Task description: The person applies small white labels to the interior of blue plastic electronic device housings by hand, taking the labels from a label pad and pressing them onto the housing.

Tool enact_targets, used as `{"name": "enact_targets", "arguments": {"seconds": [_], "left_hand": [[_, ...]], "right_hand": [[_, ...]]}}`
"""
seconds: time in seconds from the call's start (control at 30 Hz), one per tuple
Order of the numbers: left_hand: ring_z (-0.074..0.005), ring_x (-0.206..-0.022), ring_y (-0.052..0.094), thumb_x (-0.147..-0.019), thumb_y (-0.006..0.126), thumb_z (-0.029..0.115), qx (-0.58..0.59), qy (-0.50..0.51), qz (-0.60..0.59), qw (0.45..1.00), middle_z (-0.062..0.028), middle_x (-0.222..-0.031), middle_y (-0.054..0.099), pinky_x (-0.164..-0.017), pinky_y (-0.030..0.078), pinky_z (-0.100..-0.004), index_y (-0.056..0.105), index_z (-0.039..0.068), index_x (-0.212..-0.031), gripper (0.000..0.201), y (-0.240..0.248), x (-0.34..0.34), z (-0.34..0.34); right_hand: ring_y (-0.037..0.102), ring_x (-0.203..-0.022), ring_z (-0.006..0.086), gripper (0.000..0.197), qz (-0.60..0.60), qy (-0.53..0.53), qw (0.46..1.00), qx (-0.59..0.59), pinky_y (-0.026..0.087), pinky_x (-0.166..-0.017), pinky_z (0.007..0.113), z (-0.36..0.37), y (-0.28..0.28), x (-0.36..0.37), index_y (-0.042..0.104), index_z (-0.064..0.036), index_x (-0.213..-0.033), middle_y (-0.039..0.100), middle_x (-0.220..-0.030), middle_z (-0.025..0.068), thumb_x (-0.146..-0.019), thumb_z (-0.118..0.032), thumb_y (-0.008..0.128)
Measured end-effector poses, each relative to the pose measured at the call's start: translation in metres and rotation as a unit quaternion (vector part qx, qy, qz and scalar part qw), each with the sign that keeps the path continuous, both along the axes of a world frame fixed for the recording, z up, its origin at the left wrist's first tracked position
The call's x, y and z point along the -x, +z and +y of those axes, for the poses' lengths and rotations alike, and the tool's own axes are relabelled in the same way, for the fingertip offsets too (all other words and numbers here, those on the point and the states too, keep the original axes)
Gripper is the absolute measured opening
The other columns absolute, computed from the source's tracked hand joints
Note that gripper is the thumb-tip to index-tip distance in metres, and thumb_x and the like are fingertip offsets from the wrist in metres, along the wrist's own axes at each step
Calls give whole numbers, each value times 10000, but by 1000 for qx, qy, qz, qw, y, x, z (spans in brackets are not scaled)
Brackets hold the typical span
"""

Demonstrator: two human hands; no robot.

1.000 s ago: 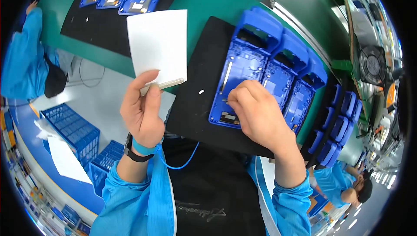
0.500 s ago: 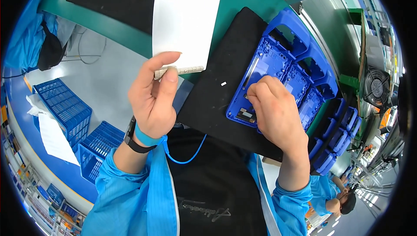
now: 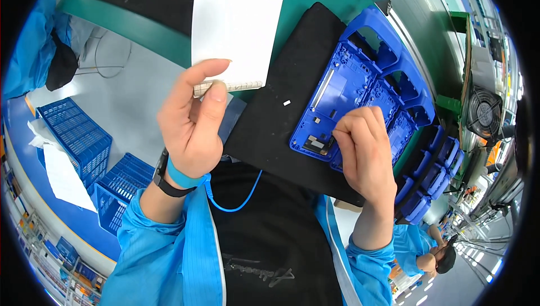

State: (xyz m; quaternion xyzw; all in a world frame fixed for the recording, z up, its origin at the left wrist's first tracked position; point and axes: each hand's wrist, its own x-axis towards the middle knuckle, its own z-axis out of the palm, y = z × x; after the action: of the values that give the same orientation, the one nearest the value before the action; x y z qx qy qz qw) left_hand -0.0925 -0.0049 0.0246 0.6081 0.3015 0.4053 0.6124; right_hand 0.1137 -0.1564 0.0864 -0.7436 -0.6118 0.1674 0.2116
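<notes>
Over the leftmost open blue plastic housing (image 3: 350,78), which is being supported by a black flat mat (image 3: 270,120) on a green tabletop (image 3: 169,44), the right hand (image 3: 367,151) is being held with thumb and fingertips pressed together; whether anything tiny is being pinched between them cannot be told. In the left hand (image 3: 193,123), a plain white rectangular sheet (image 3: 239,24) is being held upright, and a slim silvery segmented strip (image 3: 246,86) along its lower edge is being clamped under the thumb.

The work is apparently being caught partway. Inside the housing, a long pale bar (image 3: 322,88), a small pale square piece (image 3: 317,120) and a black-and-silver flat module (image 3: 316,144) are being held, so some placing is being judged done. Many segments are being carried on the strip, so more seems to be left. The adjoining blue housings are being partly hidden by the hand; their progress cannot be told.

At the left, two blue latticed plastic crates (image 3: 76,134) are being seen; by one, a crumpled white paper (image 3: 64,176) is being draped. Their contents are not being shown clearly.
</notes>
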Motion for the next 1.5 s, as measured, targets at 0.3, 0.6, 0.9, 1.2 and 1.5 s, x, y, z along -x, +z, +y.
{"name": "enact_targets", "arguments": {"seconds": [0.3,0.6,0.9,1.2,1.5], "left_hand": [[-69,-911,557,-999,569,60,1,-8,-35,999,-67,-1057,654,-802,433,-205,603,-29,-1251,269,3,-14,-1],[1,-684,423,-995,571,56,0,-32,-28,999,-34,-978,645,-601,319,-167,600,-18,-1253,269,5,-15,0],[-4,-706,445,-987,569,42,-17,-30,-31,999,-28,-967,645,-617,333,-171,609,-20,-1244,268,4,-16,0],[-27,-771,501,-982,570,31,-15,-31,-23,999,-49,-1004,657,-686,377,-173,609,-29,-1239,267,4,-12,0],[-186,-1028,624,-901,627,37,-44,-68,34,996,-157,-1124,674,-930,462,-309,517,-41,-1340,459,8,-30,3]], "right_hand": [[503,-908,303,115,-11,-28,1000,9,443,-806,368,-11,-13,12,615,-27,-887,548,-953,114,-823,33,688],[501,-902,301,124,9,-10,1000,19,447,-793,371,-10,-11,8,621,-27,-899,548,-970,114,-818,35,691],[505,-898,305,125,4,-8,1000,21,452,-795,378,-9,-10,8,627,-28,-898,551,-975,116,-811,30,695],[524,-921,315,162,-18,3,999,46,466,-802,386,-5,-6,12,625,-28,-902,565,-982,116,-787,18,729],[580,-1039,344,427,49,-88,994,-34,489,-893,397,-19,-13,10,589,-19,-1066,581,-1153,159,-700,10,806]]}}
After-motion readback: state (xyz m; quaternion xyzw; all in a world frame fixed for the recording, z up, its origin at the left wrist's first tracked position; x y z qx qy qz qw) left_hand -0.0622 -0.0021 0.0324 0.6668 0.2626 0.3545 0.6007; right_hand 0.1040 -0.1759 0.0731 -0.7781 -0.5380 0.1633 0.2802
